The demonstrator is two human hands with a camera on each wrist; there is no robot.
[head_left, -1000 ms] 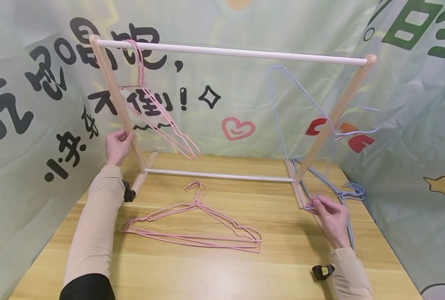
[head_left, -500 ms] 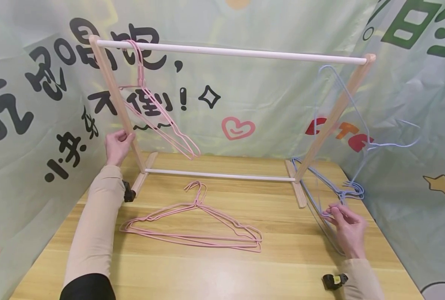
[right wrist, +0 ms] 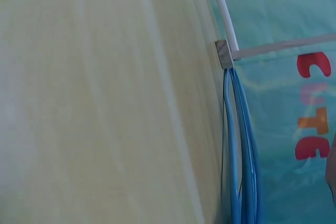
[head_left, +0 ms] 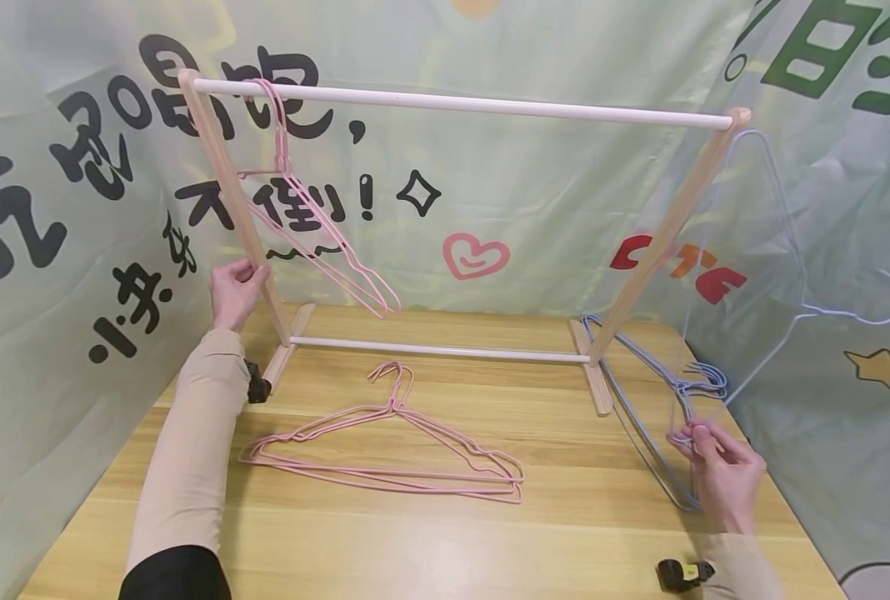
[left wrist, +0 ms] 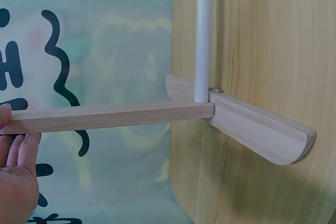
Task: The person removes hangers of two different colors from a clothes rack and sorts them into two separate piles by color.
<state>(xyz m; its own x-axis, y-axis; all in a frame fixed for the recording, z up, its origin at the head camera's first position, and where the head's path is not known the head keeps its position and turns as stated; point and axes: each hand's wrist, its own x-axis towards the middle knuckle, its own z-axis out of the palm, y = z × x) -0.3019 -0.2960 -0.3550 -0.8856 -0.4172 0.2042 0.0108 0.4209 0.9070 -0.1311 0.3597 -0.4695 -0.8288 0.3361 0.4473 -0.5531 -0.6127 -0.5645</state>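
Note:
A small clothes rack has a white top rod (head_left: 460,104) and wooden posts. My left hand (head_left: 237,292) pinches the left post (head_left: 220,158), and in the left wrist view the thumb lies above that post (left wrist: 115,117) with fingers beneath. At the table's right side, my right hand (head_left: 726,475) pinches one end of a pale blue wire hanger (head_left: 812,309). That hanger is raised, its hook pointing right. Below it, several blue hangers (head_left: 688,387) lie stacked by the rack's right foot. Only a sliver of the right hand (right wrist: 332,169) shows in the right wrist view.
Pink hangers (head_left: 283,158) hang from the rod's left end. More pink hangers (head_left: 396,408) lie on the wooden table (head_left: 385,550) in front of the rack. A white lower bar (head_left: 437,352) joins the posts. Printed cloth (head_left: 415,275) surrounds the table.
My right hand has moved right and toward me with the pale blue hanger, which now reaches past the rack's right post. The left hand stays on the left post.

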